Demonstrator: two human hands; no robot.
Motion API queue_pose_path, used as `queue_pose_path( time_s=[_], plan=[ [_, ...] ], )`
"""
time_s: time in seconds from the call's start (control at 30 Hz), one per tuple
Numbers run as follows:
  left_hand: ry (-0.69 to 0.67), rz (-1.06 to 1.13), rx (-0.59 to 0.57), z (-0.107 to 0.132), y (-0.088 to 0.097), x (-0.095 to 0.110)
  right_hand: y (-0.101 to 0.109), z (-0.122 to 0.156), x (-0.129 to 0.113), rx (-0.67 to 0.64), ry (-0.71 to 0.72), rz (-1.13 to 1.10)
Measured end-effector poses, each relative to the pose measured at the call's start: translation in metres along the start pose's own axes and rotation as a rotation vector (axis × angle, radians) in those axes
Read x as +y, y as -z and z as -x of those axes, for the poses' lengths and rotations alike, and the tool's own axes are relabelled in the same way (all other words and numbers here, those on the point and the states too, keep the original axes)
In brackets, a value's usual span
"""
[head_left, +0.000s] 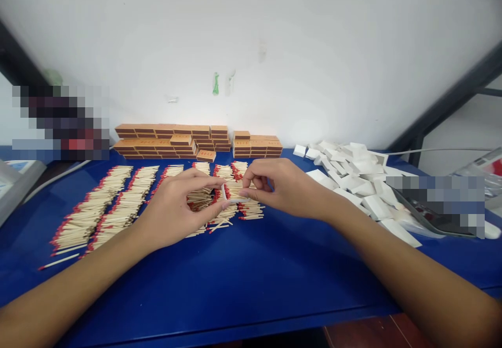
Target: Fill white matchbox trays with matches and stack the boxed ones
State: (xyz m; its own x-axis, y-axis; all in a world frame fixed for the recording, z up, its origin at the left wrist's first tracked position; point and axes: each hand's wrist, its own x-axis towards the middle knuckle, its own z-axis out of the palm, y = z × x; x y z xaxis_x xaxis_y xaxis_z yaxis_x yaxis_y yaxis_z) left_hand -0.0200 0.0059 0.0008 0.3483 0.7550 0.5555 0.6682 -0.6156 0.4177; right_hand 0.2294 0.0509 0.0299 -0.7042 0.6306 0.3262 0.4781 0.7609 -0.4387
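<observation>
My left hand (182,201) grips a small white matchbox tray (224,192) by its left end, between thumb and fingertips. Matches (234,190) with red heads lie in the tray, heads toward the left. At the right end, my right hand (276,184) is closed, thumb and index finger pinching at the ends of these matches; the fingers partly hide that end of the tray. Below and around both hands, long rows of loose matches (121,206) cover the blue table (243,285). My left hand and forearm hide part of the rows.
Finished-looking orange-brown matchboxes (157,146) stand stacked along the wall, with a second stack (257,145) beside them. To the right is a heap of white trays (353,170). A dark phone-like object (427,217) lies beyond it. A white cable (50,178) runs along the left.
</observation>
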Motion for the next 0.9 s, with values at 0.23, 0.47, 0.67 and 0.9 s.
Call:
queue_pose_path(
  time_s=[0.23, 0.47, 0.67, 0.9],
  plan=[
    [0.079, -0.071, 0.047, -0.003, 0.003, -0.001, 0.018, 0.003, -0.005, -0.303, -0.057, 0.013],
    [0.073, -0.081, 0.044, -0.002, 0.001, -0.004, 0.006, 0.002, -0.004, -0.507, -0.095, -0.026],
    [0.057, -0.071, 0.034, -0.002, 0.000, -0.005, 0.007, 0.003, -0.005, -0.470, -0.102, -0.014],
    [0.037, -0.102, 0.009, -0.001, -0.001, -0.007, 0.014, 0.003, -0.002, -0.393, -0.101, 0.000]
  ],
)
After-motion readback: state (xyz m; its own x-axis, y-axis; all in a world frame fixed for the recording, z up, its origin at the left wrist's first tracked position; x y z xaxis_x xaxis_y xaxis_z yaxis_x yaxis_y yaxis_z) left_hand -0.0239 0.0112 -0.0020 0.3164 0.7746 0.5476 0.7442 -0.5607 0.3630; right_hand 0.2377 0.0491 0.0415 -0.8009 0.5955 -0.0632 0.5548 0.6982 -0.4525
